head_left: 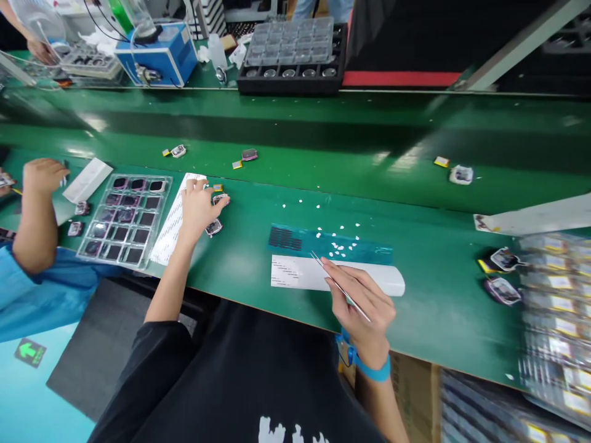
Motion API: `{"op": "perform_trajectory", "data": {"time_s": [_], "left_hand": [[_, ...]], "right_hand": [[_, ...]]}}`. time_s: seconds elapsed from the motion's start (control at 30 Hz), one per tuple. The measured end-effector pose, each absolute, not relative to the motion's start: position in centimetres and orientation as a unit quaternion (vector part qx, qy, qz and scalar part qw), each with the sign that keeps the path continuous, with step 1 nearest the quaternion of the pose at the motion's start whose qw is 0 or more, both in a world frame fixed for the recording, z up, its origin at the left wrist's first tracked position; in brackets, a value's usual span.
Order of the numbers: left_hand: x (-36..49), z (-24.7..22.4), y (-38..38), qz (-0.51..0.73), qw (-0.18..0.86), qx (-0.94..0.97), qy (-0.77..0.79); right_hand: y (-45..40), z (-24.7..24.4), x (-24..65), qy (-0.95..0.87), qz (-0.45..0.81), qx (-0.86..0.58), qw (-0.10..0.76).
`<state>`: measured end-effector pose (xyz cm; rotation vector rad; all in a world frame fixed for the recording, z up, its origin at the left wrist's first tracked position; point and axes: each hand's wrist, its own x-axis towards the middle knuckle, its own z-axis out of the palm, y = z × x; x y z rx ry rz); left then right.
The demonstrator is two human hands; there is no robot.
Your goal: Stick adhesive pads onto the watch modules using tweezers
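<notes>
My right hand (362, 304) holds a pair of metal tweezers (346, 294), their tips pointing to the upper left over a white printed strip (295, 272). Just behind it lies a blue translucent film (318, 239) bearing rows of small dark pieces (285, 239), with small white scraps scattered on and around it. At the left, my left hand (197, 208) is over another white printed sheet (168, 231), thumb and fingers apart. Beside its thumb is a small watch-like device (220, 199) with a yellow battery (217, 187); whether they touch I cannot tell. A second device (213, 227) lies nearer me.
A clear compartment tray (127, 218) of dark screens stands left, near a co-worker's arm (39, 215). More devices (462, 175) lie along the back strip. At right, stacked clear trays (556, 314) and two devices (503, 290) sit by a white bar (540, 215).
</notes>
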<state>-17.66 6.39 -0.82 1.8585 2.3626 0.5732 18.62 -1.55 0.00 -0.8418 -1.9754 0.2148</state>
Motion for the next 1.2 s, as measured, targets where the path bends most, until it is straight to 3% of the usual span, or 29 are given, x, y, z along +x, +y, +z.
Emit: {"op": "perform_trajectory", "data": {"time_s": [0.23,0.47,0.53,0.6,0.7,0.77,1.2], "left_hand": [[-18.2,-1.8,5.4,0.229,0.099,0.621,0.743],[-17.1,0.0,5.4,0.421,0.133,0.587,0.679],[-15.6,0.6,5.0,0.541,0.209,0.512,0.633],[-13.3,1.3,4.1,0.628,0.351,0.415,0.558],[-9.2,2.5,2.0,0.570,0.546,0.371,0.489],[-6.7,3.2,0.4,0.500,0.601,0.406,0.474],[-3.2,4.8,-3.9,0.420,0.510,0.537,0.525]], "right_hand": [[-0.7,0.8,16.8,-0.834,0.092,-0.295,0.457],[-0.9,1.5,16.4,-0.804,0.146,-0.311,0.485],[-0.9,1.7,16.2,-0.782,0.199,-0.334,0.487],[-0.9,1.9,15.6,-0.758,0.248,-0.356,0.487],[-0.6,2.6,14.6,-0.739,0.257,-0.401,0.477],[-0.3,3.1,13.9,-0.751,0.235,-0.415,0.456],[-1.1,3.5,13.5,-0.798,0.097,-0.387,0.451]]}}
